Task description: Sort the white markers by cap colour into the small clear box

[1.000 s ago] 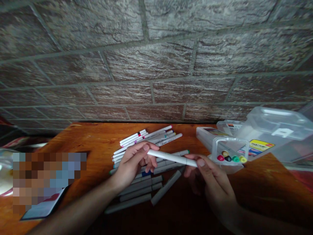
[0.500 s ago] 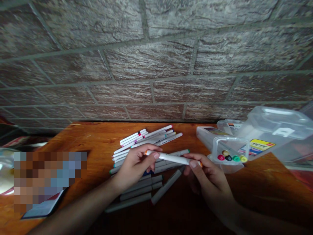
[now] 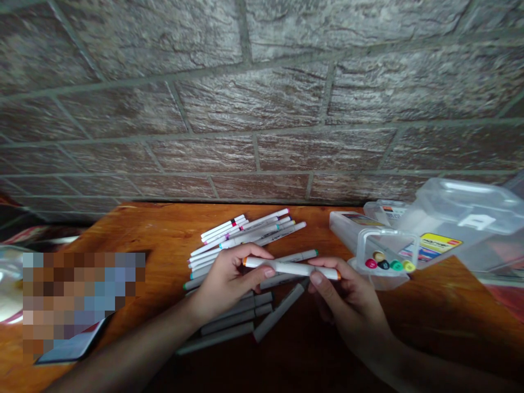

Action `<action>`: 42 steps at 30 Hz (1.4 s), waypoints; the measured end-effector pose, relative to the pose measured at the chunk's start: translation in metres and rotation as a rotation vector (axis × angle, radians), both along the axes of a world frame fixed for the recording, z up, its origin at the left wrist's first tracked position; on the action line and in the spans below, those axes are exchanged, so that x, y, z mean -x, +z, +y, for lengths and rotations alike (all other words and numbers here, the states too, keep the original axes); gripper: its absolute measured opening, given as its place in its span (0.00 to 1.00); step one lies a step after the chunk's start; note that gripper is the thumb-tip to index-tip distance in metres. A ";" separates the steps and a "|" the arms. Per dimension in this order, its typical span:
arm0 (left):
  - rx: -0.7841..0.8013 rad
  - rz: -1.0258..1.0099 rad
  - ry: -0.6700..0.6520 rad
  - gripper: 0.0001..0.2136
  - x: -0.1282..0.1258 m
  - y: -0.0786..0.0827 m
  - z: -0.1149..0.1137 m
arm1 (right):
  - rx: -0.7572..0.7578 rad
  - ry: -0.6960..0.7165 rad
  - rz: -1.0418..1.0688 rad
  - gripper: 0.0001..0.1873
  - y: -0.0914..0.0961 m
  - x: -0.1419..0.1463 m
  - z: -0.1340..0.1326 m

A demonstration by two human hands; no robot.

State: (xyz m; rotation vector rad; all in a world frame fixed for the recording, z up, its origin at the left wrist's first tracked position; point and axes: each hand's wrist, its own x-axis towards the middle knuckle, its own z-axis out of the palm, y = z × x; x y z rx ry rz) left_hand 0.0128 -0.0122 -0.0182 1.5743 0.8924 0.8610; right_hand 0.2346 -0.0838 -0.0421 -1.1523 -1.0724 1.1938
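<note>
A white marker (image 3: pixel 292 268) with orange ends lies nearly level between my two hands, above the table. My left hand (image 3: pixel 231 275) pinches it near its left end, thumb in front and fingers behind. Toward the right end, my right hand (image 3: pixel 347 295) grips it between thumb and fingers. Beneath and behind my hands, several white markers (image 3: pixel 262 234) with coloured ends lie in loose rows. One marker with a dark red end (image 3: pixel 280 314) lies slanted just below the held one. My left hand hides part of the rows.
At the right, a clear plastic case (image 3: pixel 360 234) lies with several markers in it, their coloured ends facing me. A larger clear container (image 3: pixel 462 218) with a yellow label stands beside it. A blurred-out flat device (image 3: pixel 73 341) rests on the wooden table (image 3: pixel 135 229) at left. A brick wall (image 3: pixel 254 98) rises behind.
Both thumbs have shifted inward along the marker, and its right end shows more. The marker has dropped slightly at its left end. The other markers and cases stay put.
</note>
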 end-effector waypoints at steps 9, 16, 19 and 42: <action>-0.005 -0.005 0.008 0.13 0.000 -0.001 -0.001 | -0.018 -0.009 -0.002 0.21 -0.002 0.000 0.000; 0.058 -0.062 -0.027 0.17 0.001 -0.006 0.000 | -0.026 -0.006 0.008 0.20 -0.001 0.000 0.000; 0.060 -0.078 -0.032 0.18 0.002 -0.007 0.000 | -0.037 0.000 0.012 0.18 -0.001 0.000 -0.001; 0.139 -0.314 -0.056 0.16 0.000 -0.006 0.003 | -0.068 0.010 0.170 0.17 -0.004 -0.001 -0.003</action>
